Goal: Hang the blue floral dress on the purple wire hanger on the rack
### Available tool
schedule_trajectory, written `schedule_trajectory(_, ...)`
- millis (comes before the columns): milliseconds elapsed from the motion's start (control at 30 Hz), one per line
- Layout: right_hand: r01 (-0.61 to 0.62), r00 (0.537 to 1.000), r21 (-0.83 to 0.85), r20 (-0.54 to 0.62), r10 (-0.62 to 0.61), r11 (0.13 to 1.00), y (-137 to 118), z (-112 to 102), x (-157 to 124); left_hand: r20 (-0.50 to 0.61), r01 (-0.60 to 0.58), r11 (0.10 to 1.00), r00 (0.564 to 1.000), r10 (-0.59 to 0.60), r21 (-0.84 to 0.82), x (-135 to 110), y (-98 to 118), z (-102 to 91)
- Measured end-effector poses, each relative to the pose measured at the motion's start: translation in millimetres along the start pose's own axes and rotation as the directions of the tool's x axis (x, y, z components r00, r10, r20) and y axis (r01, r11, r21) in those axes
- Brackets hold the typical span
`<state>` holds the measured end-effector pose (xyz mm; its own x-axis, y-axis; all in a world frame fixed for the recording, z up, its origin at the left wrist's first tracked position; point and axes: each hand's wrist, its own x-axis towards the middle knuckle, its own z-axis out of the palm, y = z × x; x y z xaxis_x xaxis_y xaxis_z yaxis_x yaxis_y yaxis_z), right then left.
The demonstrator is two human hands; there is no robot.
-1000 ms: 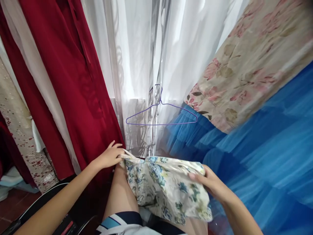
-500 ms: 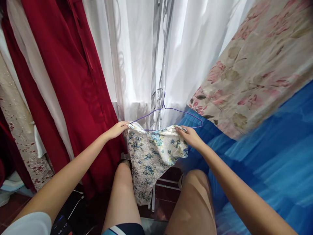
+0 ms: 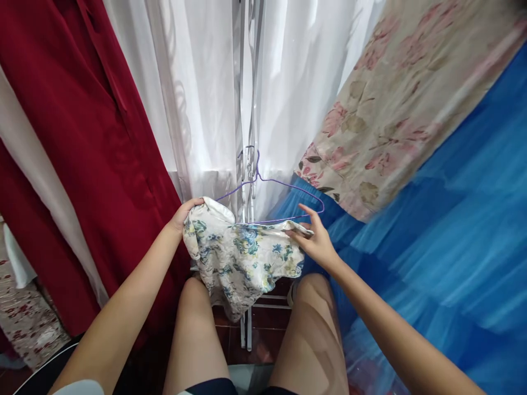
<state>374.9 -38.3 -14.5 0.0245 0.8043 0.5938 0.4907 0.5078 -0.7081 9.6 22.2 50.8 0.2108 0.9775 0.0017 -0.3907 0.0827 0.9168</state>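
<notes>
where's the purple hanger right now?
Head view, mid-frame: the purple hanger is in front of the metal stand, left end hidden by the blue-floral garment, right end just above the right hand.

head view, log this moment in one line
left hand: holding floral garment | right hand: holding garment | purple hanger: left end hidden by garment, right end visible
</notes>
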Motion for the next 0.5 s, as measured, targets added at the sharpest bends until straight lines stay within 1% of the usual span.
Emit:
schedule_trajectory(67, -0.013, 0.994, -0.096, -0.113, 0.002, 0.995, 9, -17, 8, 0.038, 0.092, 0.996, 0.995, -0.093, 0.017, -1, -6, 1.6)
schedule_trajectory(100, -0.031, 0.991, -0.144, -0.136, 0.011, 0.989, 14, -25, 16, 0.056, 0.115, 0.993, 0.992, -0.117, 0.029, -2, -9, 2.1)
schedule_trajectory(133, -0.051, 0.991, -0.187, -0.134, 0.026, 0.981, 19, -33, 25, 0.073, 0.126, 0.991, 0.989, -0.128, 0.039, -2, -11, 2.4)
schedule_trajectory(233, -0.090, 0.996, -0.291, -0.050, 0.079, 0.953, 33, -49, 57, 0.131, 0.099, 0.994, 0.986, -0.105, 0.050, -3, -16, 1.6)
schedule_trajectory(300, -0.116, 0.993, -0.329, -0.010, 0.120, 0.937, 41, -53, 74, 0.180, 0.075, 0.996, 0.980, -0.082, 0.045, -4, -19, -0.2)
schedule_trajectory(367, -0.150, 0.986, -0.342, 0.023, 0.168, 0.928, 47, -52, 85, 0.217, 0.072, 0.997, 0.973, -0.079, 0.042, -4, -22, -2.1)
schedule_trajectory(433, -0.154, 0.982, -0.331, 0.057, 0.183, 0.931, 53, -49, 92, 0.216, 0.067, 0.997, 0.974, -0.075, 0.043, -4, -25, -3.5)
schedule_trajectory(500, -0.130, 0.986, -0.304, 0.066, 0.156, 0.944, 56, -47, 98, 0.187, 0.041, 0.998, 0.981, -0.049, 0.044, -3, -26, -4.3)
